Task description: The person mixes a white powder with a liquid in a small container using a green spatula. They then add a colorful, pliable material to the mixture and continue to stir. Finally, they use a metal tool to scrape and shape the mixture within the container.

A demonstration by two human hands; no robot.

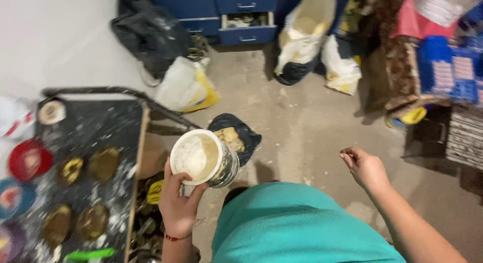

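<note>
The left hand [177,205] wrapped its fingers around a white tub [204,158] smeared with pale paste, holding it tipped beside the dark tabletop [90,132]. The right hand [365,167] hung free, away from the tub, fingers curled and holding nothing. A black bag [236,134] lay on the floor just behind the tub. The carrying step seemed under way; next, the tub needed a steady grip.

Blue drawers [245,21] behind white sacks [302,36] on floor
</note>
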